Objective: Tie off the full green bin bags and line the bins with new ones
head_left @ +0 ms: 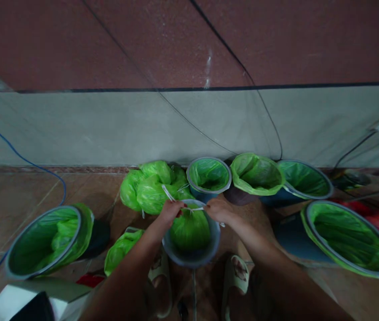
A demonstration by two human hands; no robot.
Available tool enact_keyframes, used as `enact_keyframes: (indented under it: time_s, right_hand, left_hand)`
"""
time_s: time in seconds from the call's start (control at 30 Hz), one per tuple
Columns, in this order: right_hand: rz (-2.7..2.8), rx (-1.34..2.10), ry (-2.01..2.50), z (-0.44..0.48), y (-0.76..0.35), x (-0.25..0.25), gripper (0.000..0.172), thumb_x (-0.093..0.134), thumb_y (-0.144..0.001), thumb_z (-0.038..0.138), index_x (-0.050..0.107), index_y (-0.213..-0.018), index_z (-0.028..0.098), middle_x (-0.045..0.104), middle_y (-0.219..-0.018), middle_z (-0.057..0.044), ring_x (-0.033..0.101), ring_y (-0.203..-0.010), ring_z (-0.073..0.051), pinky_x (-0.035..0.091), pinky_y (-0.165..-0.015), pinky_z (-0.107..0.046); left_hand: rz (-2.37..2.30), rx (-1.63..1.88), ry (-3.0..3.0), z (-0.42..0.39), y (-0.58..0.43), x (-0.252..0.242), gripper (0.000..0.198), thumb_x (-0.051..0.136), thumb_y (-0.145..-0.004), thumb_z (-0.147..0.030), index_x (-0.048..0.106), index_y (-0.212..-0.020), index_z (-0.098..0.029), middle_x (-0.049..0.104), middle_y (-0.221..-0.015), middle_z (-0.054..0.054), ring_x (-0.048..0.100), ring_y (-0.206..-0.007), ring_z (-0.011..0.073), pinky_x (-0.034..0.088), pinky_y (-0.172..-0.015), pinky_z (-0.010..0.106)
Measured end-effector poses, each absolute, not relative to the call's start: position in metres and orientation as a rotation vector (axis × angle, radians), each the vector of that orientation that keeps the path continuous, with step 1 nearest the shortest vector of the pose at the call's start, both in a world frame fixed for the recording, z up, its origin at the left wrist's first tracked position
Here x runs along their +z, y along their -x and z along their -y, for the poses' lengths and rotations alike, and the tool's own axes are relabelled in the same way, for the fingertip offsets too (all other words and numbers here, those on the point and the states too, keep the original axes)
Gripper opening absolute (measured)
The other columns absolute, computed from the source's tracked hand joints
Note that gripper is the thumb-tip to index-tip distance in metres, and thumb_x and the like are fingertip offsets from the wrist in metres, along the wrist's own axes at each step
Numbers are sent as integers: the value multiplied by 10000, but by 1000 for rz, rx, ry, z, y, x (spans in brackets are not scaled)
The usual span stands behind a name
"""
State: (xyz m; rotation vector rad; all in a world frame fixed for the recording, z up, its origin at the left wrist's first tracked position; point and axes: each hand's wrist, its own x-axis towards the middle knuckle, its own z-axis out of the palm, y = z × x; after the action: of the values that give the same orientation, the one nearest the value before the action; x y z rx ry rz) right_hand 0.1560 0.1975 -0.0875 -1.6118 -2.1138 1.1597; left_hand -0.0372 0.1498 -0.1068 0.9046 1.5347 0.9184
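My left hand (170,211) and my right hand (219,209) are both closed on the white drawstring (192,208) of a green bag (190,229), pulled taut between them. The bag sits gathered inside a small grey bin (192,256) on the floor between my feet in light slippers (234,273). Tied green bags (151,187) lie just beyond my left hand.
Several grey bins lined with green bags stand around: one at the left (47,240), one behind (208,176), others at the right (348,236). A loose green bag (121,249) lies by my left foot. Cables run along the wall. A white box (18,301) sits bottom left.
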Motion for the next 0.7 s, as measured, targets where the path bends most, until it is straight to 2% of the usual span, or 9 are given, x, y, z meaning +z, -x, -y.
enact_keyframes:
  time_s: [0.1,0.2,0.3,0.4,0.47,0.53,0.7]
  right_hand:
    - [2272,1163,1549,-197,-155,-76,322,580,-776,320,543,-481,196,548,-491,-15,554,-564,-147,374,-555,-254]
    - [2252,1375,1393,-196,-152,-64,387,501,-840,434,556,-545,190,498,-463,27,490,-473,-107,328,-492,-229]
    - [2207,1431,1270,-196,-149,-58,418,497,-835,486,538,-552,182,423,-451,51,432,-460,-89,288,-473,-217]
    - [2168,1343,1188,-196,-144,-60,429,532,-812,493,534,-526,173,393,-465,53,376,-482,-77,261,-475,-212]
    - [2081,1366,1135,-194,-140,-63,434,558,-794,521,554,-542,169,446,-517,40,394,-511,-78,290,-484,-209]
    - [1886,1543,1107,-191,-137,-65,455,545,-793,584,586,-613,168,518,-587,20,448,-534,-87,341,-489,-208]
    - [1221,1997,1152,-186,-136,-68,540,470,-799,708,584,-844,182,635,-772,-35,552,-530,-106,410,-456,-223]
  left_hand:
    - [-1390,974,-796,-150,36,-96,212,601,-708,-330,649,-687,-125,490,-459,-37,436,-426,70,327,-456,212]
    - [-1307,921,-802,-150,33,-89,283,620,-720,-411,615,-695,-129,578,-557,-3,511,-482,86,395,-507,227]
    - [-1229,885,-922,-150,33,-89,227,681,-651,-328,599,-747,-139,584,-615,-20,521,-535,81,417,-559,228]
    - [-1208,794,-1150,-152,32,-91,197,673,-606,-223,613,-776,-142,546,-607,-47,483,-540,73,373,-543,213]
    - [-1252,727,-1295,-152,30,-90,121,635,-658,-238,604,-729,-145,514,-581,-51,461,-533,77,354,-534,217]
    - [-1284,695,-1397,-151,28,-89,119,588,-727,-268,594,-719,-150,525,-603,-42,462,-549,82,363,-550,222]
    - [-1245,713,-1497,-149,26,-87,229,479,-849,-327,613,-944,-168,569,-703,-26,489,-566,87,392,-557,218]
